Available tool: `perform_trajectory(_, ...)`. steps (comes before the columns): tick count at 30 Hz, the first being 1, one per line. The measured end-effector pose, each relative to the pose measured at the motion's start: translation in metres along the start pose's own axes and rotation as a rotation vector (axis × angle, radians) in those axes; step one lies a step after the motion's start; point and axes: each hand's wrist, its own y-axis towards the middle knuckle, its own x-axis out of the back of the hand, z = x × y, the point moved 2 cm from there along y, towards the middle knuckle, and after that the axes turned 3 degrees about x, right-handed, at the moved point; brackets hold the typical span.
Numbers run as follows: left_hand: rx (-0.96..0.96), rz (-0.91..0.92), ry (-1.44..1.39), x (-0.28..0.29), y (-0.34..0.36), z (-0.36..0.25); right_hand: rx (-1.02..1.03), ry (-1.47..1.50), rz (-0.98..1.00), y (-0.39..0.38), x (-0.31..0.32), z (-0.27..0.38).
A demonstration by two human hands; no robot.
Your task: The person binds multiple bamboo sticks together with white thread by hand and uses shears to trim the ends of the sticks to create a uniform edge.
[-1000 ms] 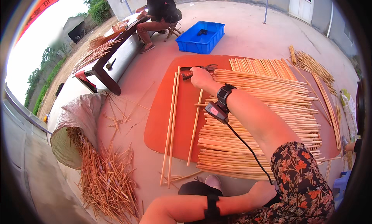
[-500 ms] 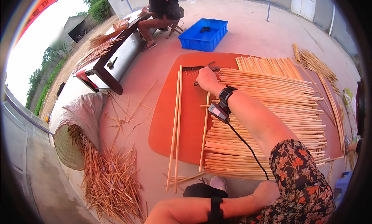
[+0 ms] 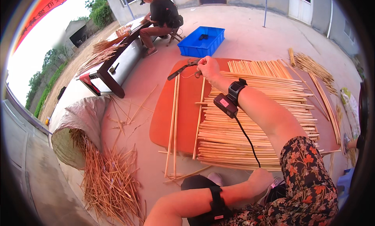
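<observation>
My right hand is closed on a dark metal hand tool with a long black part and hinged, curved pieces, held over the orange board. Long pale peeled rods lie side by side in a wide layer under my right arm. A few loose rods lie lengthwise on the board's left side. My left hand is low at my lap, its fingers curled; what they hold, if anything, is hidden.
A co-worker sits at a table piled with stalks. Behind the board stands a blue crate with dark items inside. A woven sack spills stalks at left. More bundles lie at right.
My right hand has lifted the dark tool, which now angles down leftward above the board. My left hand has risen slightly. The view has shifted a little.
</observation>
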Motion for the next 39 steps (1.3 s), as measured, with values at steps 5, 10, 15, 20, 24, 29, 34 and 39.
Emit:
perform_trajectory(5, -0.001, 0.037, 0.042, 0.01, -0.004, -0.001, 0.094, 0.434, 0.046, -0.074, 0.067, 0.084)
perform_trajectory(10, 0.015, 0.122, 0.076, -0.008, 0.001, 0.001, -0.361, 0.573, 0.201, -0.176, 0.142, 0.088)
perform_trajectory(15, 0.001, 0.288, 0.056, -0.013, -0.004, -0.001, -0.449, 0.303, 0.131, -0.263, 0.215, 0.063)
perform_trajectory(20, 0.01, 0.373, 0.077, -0.014, -0.014, -0.01, -0.012, -0.002, 0.063, -0.328, 0.265, 0.083)
perform_trajectory(24, 0.121, 0.307, 0.112, -0.019, -0.023, -0.019, -0.302, 0.194, 0.038, -0.396, 0.273, 0.117)
perform_trajectory(29, 0.348, 0.065, -0.135, -0.001, -0.042, -0.047, -0.387, 0.384, -0.16, -0.472, 0.303, 0.108)
perform_trajectory(34, 0.376, -0.148, -0.469, 0.031, -0.052, -0.073, -0.407, 0.576, -0.254, -0.522, 0.308, 0.103)
perform_trajectory(39, 0.387, -0.314, -0.862, 0.059, -0.047, -0.085, -0.424, 0.779, -0.33, -0.539, 0.3, 0.107)
